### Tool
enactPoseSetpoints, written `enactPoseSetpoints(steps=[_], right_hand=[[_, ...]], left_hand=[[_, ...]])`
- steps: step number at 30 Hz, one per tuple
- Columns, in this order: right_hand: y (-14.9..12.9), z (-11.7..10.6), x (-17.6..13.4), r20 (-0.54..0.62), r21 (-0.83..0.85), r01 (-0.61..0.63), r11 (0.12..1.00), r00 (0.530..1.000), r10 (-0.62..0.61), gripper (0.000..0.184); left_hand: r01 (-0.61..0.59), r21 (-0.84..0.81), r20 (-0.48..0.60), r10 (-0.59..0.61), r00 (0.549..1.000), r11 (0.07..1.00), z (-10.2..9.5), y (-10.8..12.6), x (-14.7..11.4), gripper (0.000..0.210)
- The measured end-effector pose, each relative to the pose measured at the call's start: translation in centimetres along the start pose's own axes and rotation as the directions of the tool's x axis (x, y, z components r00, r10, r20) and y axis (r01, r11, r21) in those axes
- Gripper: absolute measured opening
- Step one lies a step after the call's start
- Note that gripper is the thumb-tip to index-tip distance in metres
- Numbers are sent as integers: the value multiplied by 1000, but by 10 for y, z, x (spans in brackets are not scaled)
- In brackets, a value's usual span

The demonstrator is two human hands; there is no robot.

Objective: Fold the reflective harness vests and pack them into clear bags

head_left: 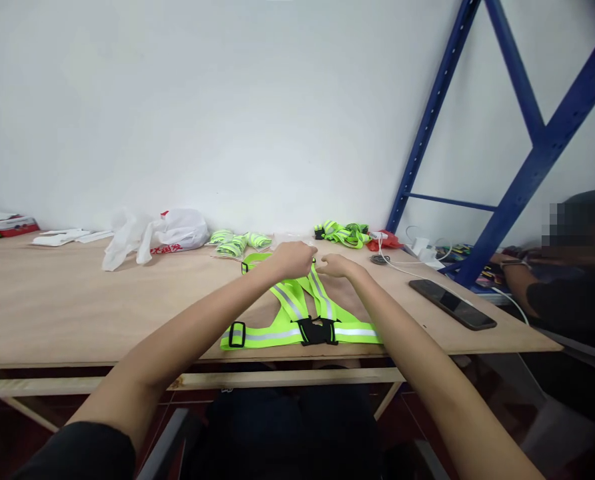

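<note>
A yellow-green reflective vest (288, 300) made of elastic straps with silver stripes lies spread on the table in front of me. Its black buckle (317, 331) is fastened near the table's front edge, with a black strap adjuster (237, 335) to the left. At the far end of the vest, my left hand (296, 259) is closed over the top of a shoulder strap. My right hand (338, 265) reaches the same strap from the right, its fingertips pinched at the edge beside a small adjuster. The fingers partly hide that strap end.
Folded vests in clear packets (233, 245) and a loose bundle of vests (345, 234) lie near the wall. A white plastic bag (180, 230) is at left. A phone (451, 303), white cable and blue rack post (430, 117) are at right, beside another person (572, 293).
</note>
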State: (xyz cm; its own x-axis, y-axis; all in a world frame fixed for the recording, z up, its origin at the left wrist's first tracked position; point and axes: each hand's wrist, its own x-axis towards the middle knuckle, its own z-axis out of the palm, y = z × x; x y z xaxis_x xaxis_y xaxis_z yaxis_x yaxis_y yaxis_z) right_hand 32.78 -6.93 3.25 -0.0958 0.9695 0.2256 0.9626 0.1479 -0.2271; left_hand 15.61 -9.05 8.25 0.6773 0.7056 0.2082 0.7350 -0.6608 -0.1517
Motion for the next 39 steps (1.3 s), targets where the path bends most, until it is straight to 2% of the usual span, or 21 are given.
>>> enactPoseSetpoints(steps=[3,5,7,9,13,15,17,24,28,33,36,39], right_hand=[[-10,-13,-42,141,-31,50,998,989,-46,34],[-19,-16,-79,167,-97,160,982,976,-142,34],[-24,-14,-118,104,-155,296,942,954,-282,36],[-25,-7,-151,32,-129,406,904,913,-406,44],[-14,14,-184,-94,-7,534,846,841,-532,38],[-9,23,-187,-143,44,539,841,837,-529,36],[-7,29,-186,-167,73,521,850,847,-505,31],[-8,36,-181,-203,106,525,844,843,-499,20],[-10,40,-185,-259,111,512,852,843,-472,18],[-11,43,-189,-288,148,512,846,841,-459,16],[-11,45,-189,-308,173,520,837,835,-455,16],[-10,45,-188,-307,185,513,838,840,-447,16]], left_hand=[[1,-9,74,0,997,1000,35,-18,56,52],[-24,-18,117,26,993,1000,60,-25,83,65],[-47,-31,153,51,987,998,81,-28,102,70],[-68,-47,175,76,982,997,98,-29,115,63],[-104,-65,167,114,979,992,117,-35,129,47],[-117,-66,141,126,982,991,116,-41,135,47],[-132,-68,105,139,985,989,106,-50,142,47],[-191,-67,-12,191,982,979,40,-70,157,41],[-235,-57,-69,231,971,970,23,-70,156,39],[-201,-51,-102,196,975,978,32,-81,149,37],[-167,-57,-97,161,982,984,49,-87,144,37],[-142,-64,-59,139,989,988,73,-84,141,35]])
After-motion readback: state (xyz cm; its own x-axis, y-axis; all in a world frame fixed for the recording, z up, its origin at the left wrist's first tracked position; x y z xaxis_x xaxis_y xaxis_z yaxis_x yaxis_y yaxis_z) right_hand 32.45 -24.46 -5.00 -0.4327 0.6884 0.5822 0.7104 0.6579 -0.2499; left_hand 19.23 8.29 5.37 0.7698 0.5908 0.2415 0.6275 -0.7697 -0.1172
